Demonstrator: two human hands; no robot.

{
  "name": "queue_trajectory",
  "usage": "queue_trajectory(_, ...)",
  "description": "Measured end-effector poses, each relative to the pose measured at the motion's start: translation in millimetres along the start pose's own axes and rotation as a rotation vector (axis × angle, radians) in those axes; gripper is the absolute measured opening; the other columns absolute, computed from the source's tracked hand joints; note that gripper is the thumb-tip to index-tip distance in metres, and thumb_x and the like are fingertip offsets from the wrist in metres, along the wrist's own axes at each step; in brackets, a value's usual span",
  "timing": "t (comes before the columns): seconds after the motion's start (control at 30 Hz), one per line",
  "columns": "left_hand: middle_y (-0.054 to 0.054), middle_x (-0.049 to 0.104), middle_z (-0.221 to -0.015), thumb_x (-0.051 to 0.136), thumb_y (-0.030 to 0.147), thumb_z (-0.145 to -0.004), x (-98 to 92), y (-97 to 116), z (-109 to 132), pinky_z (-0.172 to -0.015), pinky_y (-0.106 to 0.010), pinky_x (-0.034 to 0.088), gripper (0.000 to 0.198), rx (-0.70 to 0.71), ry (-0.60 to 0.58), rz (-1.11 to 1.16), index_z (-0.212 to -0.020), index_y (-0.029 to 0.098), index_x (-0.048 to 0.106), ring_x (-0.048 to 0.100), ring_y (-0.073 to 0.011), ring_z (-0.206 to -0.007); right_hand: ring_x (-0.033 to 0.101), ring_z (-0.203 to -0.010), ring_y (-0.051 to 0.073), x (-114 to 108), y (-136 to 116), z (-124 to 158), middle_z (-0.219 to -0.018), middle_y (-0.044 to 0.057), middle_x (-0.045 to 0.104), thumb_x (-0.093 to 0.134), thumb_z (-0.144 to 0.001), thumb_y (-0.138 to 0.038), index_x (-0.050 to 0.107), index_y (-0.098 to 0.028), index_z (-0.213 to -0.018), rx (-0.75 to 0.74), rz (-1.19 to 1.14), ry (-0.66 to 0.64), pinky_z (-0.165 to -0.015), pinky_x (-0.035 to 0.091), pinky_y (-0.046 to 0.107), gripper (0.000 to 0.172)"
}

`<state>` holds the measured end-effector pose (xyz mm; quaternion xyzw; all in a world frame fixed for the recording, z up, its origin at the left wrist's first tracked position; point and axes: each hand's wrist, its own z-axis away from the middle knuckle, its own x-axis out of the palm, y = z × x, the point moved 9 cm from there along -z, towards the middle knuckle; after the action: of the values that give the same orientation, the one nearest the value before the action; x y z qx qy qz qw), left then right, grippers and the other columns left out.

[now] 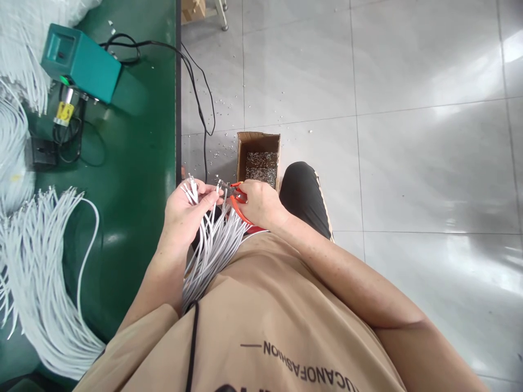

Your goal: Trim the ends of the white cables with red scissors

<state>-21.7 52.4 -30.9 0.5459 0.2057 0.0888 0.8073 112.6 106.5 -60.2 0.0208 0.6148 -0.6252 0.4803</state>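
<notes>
My left hand (186,209) is closed around several white cables (210,234), with their ends sticking up past the fingers. One cable end is pinched between thumb and forefinger. My right hand (261,202) grips red-handled cutting pliers (241,209). The dark jaws of the pliers are at the pinched cable end; whether they touch it is too small to tell. The rest of the cable bundle hangs across my lap, partly hidden by my left arm.
An open cardboard box (261,158) with small clippings stands on the floor, more scraps around it. On the green table (126,218) at left lie white cable bundles (44,272), a teal soldering-station-like unit (84,62) and black cords (192,71) running over the edge.
</notes>
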Motion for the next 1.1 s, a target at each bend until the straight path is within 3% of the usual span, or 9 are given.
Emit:
queue_trajectory(0.17,0.000,0.067,-0.079,0.074,0.023,-0.068,-1.1,4.1,1.9,-0.069,-0.026,0.050,0.024,0.064,0.037,-0.099,-0.072,0.020,0.051,0.066,-0.0147,-0.071,0.062,-0.078,0.020,-0.6,-6.8,1.6,-0.083,0.008,0.068,0.053,-0.084,-0.038,0.064,-0.017,-0.074,-0.030,0.111,-0.019,-0.069,0.040,0.030,0.026)
queue_trajectory(0.33,0.000,0.068,-0.081,0.073,0.022,-0.069,1.4,9.0,4.3,-0.075,-0.028,0.051,0.023,0.089,0.022,-0.128,-0.072,0.021,0.051,0.065,-0.0153,-0.074,0.063,-0.079,0.021,-3.3,-8.1,3.4,-0.085,0.009,0.069,0.052,-0.085,-0.036,0.065,-0.016,-0.077,-0.038,0.159,-0.017,-0.068,0.040,0.031,0.026)
queue_trajectory(0.63,0.000,0.070,-0.076,0.070,0.017,-0.071,3.3,11.2,6.8,-0.068,-0.028,0.051,0.025,0.075,0.033,-0.088,-0.069,0.021,0.046,0.066,-0.0142,-0.065,0.062,-0.081,0.022,-2.8,-9.7,5.4,-0.085,0.011,0.068,0.051,-0.086,-0.033,0.066,-0.014,-0.077,-0.082,0.142,0.014,-0.070,0.040,0.031,0.026)
queue_trajectory(0.73,0.000,0.069,-0.074,0.068,0.016,-0.073,4.6,9.6,5.6,-0.064,-0.025,0.049,0.025,0.071,0.005,-0.071,-0.069,0.021,0.043,0.064,-0.0128,-0.063,0.060,-0.075,0.019,-6.4,-2.9,3.6,-0.080,0.009,0.067,0.054,-0.082,-0.034,0.066,-0.014,-0.072,-0.026,-0.050,0.015,-0.066,0.041,0.029,0.025)
queue_trajectory(0.93,0.002,0.065,-0.070,0.065,0.013,-0.073,6.7,3.9,2.5,-0.059,-0.024,0.045,0.025,0.056,-0.046,-0.031,-0.070,0.022,0.042,0.060,-0.0116,-0.060,0.058,-0.070,0.011,-17.2,-2.6,-2.0,-0.076,-0.001,0.067,0.055,-0.077,-0.025,0.070,-0.016,-0.087,-0.007,-0.810,0.043,-0.067,0.045,0.022,0.020)
queue_trajectory(1.1,0.002,0.060,-0.066,0.064,0.015,-0.074,11.0,1.6,2.8,-0.054,-0.023,0.039,0.023,0.041,-0.098,0.003,-0.070,0.022,0.042,0.055,-0.0103,-0.055,0.058,-0.067,0.012,-16.5,-9.8,-3.5,-0.067,-0.001,0.064,0.056,-0.076,-0.025,0.068,-0.015,-0.079,-0.049,-0.901,0.002,-0.067,0.047,0.024,0.016)
